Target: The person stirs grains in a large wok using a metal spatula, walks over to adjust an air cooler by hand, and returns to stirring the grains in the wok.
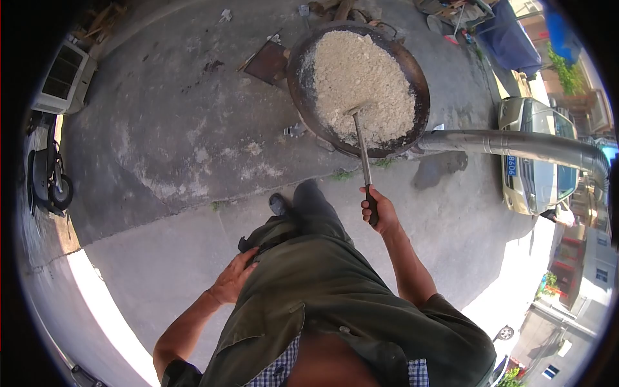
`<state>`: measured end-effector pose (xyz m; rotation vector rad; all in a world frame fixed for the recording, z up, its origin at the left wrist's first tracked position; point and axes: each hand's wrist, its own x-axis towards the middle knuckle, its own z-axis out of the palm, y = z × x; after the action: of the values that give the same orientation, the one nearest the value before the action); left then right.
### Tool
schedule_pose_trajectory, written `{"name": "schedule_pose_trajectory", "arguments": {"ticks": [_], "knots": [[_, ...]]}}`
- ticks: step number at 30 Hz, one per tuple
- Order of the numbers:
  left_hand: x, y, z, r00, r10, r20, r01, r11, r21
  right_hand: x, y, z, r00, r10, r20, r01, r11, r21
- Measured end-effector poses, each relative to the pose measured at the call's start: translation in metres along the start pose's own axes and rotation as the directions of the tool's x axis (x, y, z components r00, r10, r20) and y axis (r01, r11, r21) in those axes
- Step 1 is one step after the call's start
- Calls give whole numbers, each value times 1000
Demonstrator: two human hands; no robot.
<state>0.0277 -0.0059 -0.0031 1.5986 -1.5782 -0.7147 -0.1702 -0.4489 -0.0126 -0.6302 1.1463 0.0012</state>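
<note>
A large dark wok (422, 84) holds a heap of pale, crumbly, grainy material (364, 74). My right hand (382, 211) is wrapped round the dark handle of a long metal spatula (364, 151). The spatula's head lies in the near part of the heap, partly buried, so its full shape is hidden. My left hand (233, 277) rests against my dark green shirt (309, 277) at the waist, fingers stretched out and holding nothing. Some of its fingertips are hidden by the cloth.
A thick metal pipe (516, 143) runs from the wok's right side past a parked car (548, 155). Beyond the wok's left rim lies a rusty flat plate (265, 62). A motor scooter (50, 169) and a white cabinet-like box (63, 77) stand far left.
</note>
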Motion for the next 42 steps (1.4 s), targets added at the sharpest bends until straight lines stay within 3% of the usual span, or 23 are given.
{"name": "schedule_pose_trajectory", "arguments": {"ticks": [3, 9, 12, 15, 18, 24, 28, 30, 31, 33, 34, 35, 36, 38, 40, 42], "knots": [[1, -1, -1, 1000, 16, -17, -16, 1000, -1, 4, 2, 0, 997, 78, 28, -77, 996, -45], [-2, 3, -4, 1000, -2, -21, 2, 1000, 11, 0, -4, 3, 1000, 7, 13, -7, 1000, 12], [-2, 2, -5, 1000, -2, -15, 2, 1000, 11, 6, 4, 5, 995, 75, 68, -76, 997, 15], [-2, 0, -3, 1000, 2, -24, -1, 1000, 6, 4, 0, 9, 998, 60, 23, -58, 996, -68], [-3, 5, -5, 999, -2, -33, 1, 1000, -16, 0, 0, 12, 999, 7, 32, -6, 999, -31], [1, 1, -11, 1000, -26, 11, 26, 1000, 11, 2, -2, 5, 995, 89, -40, -94, 985, -147], [2, -3, -6, 998, -22, 58, 22, 1000, 12, -23, -64, -1, 986, -133, -102, 91, 937, -338], [9, -9, -6, 998, 1, 59, -1, 1000, 7, -35, -106, -6, 906, -377, -190, 163, 728, -666], [13, -9, -5, 999, 17, 51, -17, 1000, 0, -22, -126, -32, 824, -553, -123, 186, 469, -864], [19, -12, -4, 998, 40, 53, -40, 999, -18, -51, -188, -34, 839, -519, -161, 79, 409, -909], [22, -12, -3, 997, 46, 61, -45, 999, -27, -50, -229, -51, 902, -402, -155, 0, 360, -933], [25, -13, -3, 996, 50, 67, -48, 998, -35, -62, -263, -46, 860, -478, -176, -78, 216, -973], [28, -13, -1, 997, 56, 60, -54, 998, -36, -77, -297, -34, 813, -555, -176, -166, 70, -984], [35, -12, 1, 997, 63, 48, -61, 998, -34, -85, -343, -23, 749, -660, 57, -333, -450, -829], [40, -10, 10, 998, 43, 34, -42, 999, -26, -79, -379, -5, 747, -653, -123, -481, -404, -778], [48, -7, 18, 999, 38, 0, -38, 999, -28, -61, -409, 0, 716, -694, -74, -576, -528, -624]]}}
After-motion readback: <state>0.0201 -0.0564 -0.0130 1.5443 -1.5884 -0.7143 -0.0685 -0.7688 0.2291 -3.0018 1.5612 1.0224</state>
